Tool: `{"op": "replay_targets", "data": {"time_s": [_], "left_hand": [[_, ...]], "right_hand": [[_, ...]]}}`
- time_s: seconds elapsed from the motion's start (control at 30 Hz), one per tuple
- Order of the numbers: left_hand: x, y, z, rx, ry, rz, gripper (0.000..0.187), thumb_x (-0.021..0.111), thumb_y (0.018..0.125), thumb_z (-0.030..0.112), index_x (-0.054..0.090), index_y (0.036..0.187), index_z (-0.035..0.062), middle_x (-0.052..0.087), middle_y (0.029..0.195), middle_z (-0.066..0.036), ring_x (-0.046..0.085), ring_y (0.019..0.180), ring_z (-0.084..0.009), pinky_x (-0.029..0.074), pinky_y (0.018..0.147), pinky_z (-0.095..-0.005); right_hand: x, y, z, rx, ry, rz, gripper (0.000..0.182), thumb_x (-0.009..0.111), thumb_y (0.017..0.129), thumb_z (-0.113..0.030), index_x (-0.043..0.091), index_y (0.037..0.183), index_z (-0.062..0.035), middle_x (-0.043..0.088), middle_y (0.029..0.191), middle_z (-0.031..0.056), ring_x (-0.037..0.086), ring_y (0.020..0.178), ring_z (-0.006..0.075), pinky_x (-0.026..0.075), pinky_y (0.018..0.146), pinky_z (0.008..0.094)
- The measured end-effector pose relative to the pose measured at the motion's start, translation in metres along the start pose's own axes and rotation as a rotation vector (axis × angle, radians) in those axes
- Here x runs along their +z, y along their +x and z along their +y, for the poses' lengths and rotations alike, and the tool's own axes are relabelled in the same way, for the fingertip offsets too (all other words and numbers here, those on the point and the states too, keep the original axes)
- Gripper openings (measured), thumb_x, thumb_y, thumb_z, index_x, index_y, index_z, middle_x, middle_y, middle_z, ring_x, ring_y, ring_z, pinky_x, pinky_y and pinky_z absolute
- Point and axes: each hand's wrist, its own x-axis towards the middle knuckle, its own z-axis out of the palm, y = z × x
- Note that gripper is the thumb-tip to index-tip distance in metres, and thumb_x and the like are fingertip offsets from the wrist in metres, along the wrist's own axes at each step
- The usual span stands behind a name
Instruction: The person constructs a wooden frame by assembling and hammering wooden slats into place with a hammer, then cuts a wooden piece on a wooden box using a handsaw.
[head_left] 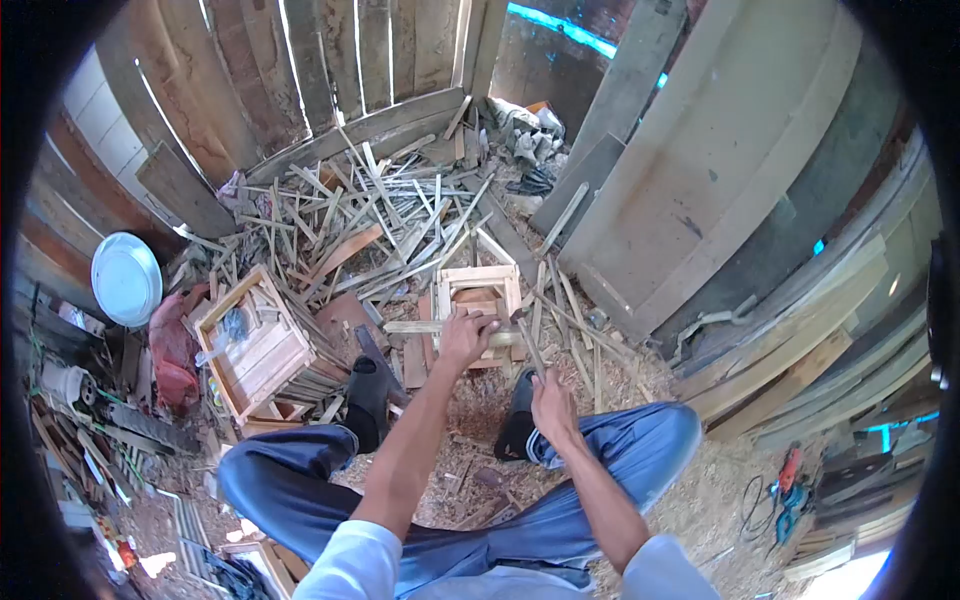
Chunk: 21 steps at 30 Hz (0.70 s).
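Between my feet stands a small wooden frame (480, 274) of pale wood, with open space and boards inside it. A wooden strip (405, 327) lies crosswise over its near side, and my left hand (466, 338) grips the strip with the fingers curled over it. My right hand (553, 402) is wrapped round the handle of a hammer (531, 345). The hammer's dark head is at the right end of the strip, just right of my left fingertips.
To the left, a stack of wooden trays (262, 365) holds wood offcuts and a plastic bag. Loose wood strips (400, 215) are heaped ahead. A large panel (700, 170) leans at the right. A power tool (790, 505) with a cord lies at the lower right.
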Motion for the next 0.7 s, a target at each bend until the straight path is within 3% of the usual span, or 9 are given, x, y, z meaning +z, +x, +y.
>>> {"op": "replay_targets", "data": {"time_s": [0.07, 0.17, 0.23, 0.3, 0.37, 0.5, 0.57, 0.63, 0.7], "left_hand": [[0.003, -0.002, -0.001, -0.032, -0.022, -0.017, 0.028, 0.053, 0.089, 0.036, 0.072, 0.097, 0.0182, 0.067, 0.094, -0.005, 0.055, 0.093, -0.0266, 0.042, 0.085, -0.0397], [0.009, -0.004, -0.006, -0.025, -0.029, 0.002, 0.027, 0.054, 0.088, 0.037, 0.072, 0.096, 0.0184, 0.067, 0.093, -0.004, 0.055, 0.090, -0.0264, 0.042, 0.084, -0.0392], [0.006, -0.001, -0.004, -0.024, -0.014, -0.023, 0.027, 0.054, 0.088, 0.037, 0.072, 0.095, 0.0182, 0.067, 0.091, -0.004, 0.055, 0.088, -0.0262, 0.043, 0.082, -0.0391], [0.008, -0.003, 0.003, -0.006, -0.020, 0.023, 0.027, 0.054, 0.088, 0.037, 0.072, 0.095, 0.0179, 0.067, 0.090, -0.003, 0.055, 0.088, -0.0261, 0.043, 0.081, -0.0390], [0.006, 0.001, -0.001, 0.017, -0.018, 0.074, 0.027, 0.055, 0.087, 0.037, 0.072, 0.094, 0.0176, 0.067, 0.089, -0.003, 0.056, 0.087, -0.0259, 0.043, 0.081, -0.0389], [0.004, 0.001, -0.001, -0.023, -0.018, 0.038, 0.027, 0.055, 0.087, 0.037, 0.072, 0.093, 0.0168, 0.067, 0.092, -0.003, 0.056, 0.086, -0.0257, 0.042, 0.080, -0.0387], [0.000, -0.001, 0.002, -0.026, 0.008, 0.007, 0.027, 0.055, 0.087, 0.037, 0.072, 0.093, 0.0171, 0.067, 0.093, -0.004, 0.057, 0.087, -0.0254, 0.042, 0.079, -0.0384], [0.004, -0.003, 0.001, -0.010, 0.027, 0.051, 0.028, 0.054, 0.087, 0.037, 0.072, 0.091, 0.0167, 0.067, 0.092, -0.004, 0.058, 0.088, -0.0251, 0.043, 0.078, -0.0385], [0.000, -0.001, 0.005, -0.014, 0.005, -0.020, 0.027, 0.054, 0.088, 0.036, 0.072, 0.090, 0.0161, 0.067, 0.092, -0.003, 0.058, 0.089, -0.0247, 0.043, 0.078, -0.0388]], "right_hand": [[-0.009, -0.001, -0.001, -0.182, 0.102, 0.160, 0.026, 0.046, 0.095, -0.023, 0.045, 0.099, 0.0027, 0.058, 0.066, 0.0298, 0.058, 0.065, 0.0479, 0.043, 0.056, 0.0563], [-0.018, -0.013, -0.012, -0.132, 0.292, 0.270, 0.026, 0.047, 0.095, -0.023, 0.045, 0.099, 0.0030, 0.057, 0.065, 0.0290, 0.058, 0.064, 0.0473, 0.042, 0.055, 0.0565], [-0.001, -0.015, 0.001, -0.112, 0.283, 0.262, 0.026, 0.047, 0.095, -0.022, 0.045, 0.098, 0.0036, 0.058, 0.066, 0.0293, 0.059, 0.065, 0.0472, 0.043, 0.056, 0.0554], [0.018, -0.002, 0.016, -0.024, -0.046, -0.021, 0.025, 0.046, 0.095, -0.022, 0.045, 0.098, 0.0035, 0.058, 0.067, 0.0299, 0.059, 0.067, 0.0475, 0.045, 0.056, 0.0546], [0.021, 0.006, 0.018, -0.061, -0.058, -0.009, 0.025, 0.045, 0.095, -0.022, 0.044, 0.098, 0.0028, 0.058, 0.068, 0.0301, 0.059, 0.068, 0.0478, 0.046, 0.056, 0.0541], [-0.013, -0.004, -0.009, -0.051, 0.094, 0.134, 0.028, 0.045, 0.096, -0.023, 0.046, 0.101, 0.0051, 0.058, 0.068, 0.0301, 0.059, 0.068, 0.0483, 0.045, 0.054, 0.0532], [-0.008, -0.007, -0.002, -0.214, 0.362, 0.351, 0.030, 0.045, 0.096, -0.023, 0.047, 0.102, 0.0057, 0.058, 0.070, 0.0306, 0.059, 0.068, 0.0485, 0.044, 0.056, 0.0539], [0.027, -0.001, 0.026, -0.210, 0.293, 0.417, 0.028, 0.044, 0.096, -0.023, 0.047, 0.100, 0.0045, 0.058, 0.070, 0.0304, 0.059, 0.068, 0.0481, 0.044, 0.058, 0.0544], [0.035, 0.008, 0.039, -0.031, 0.012, 0.048, 0.026, 0.044, 0.096, -0.022, 0.047, 0.098, 0.0032, 0.058, 0.069, 0.0299, 0.060, 0.069, 0.0477, 0.045, 0.059, 0.0546]]}}
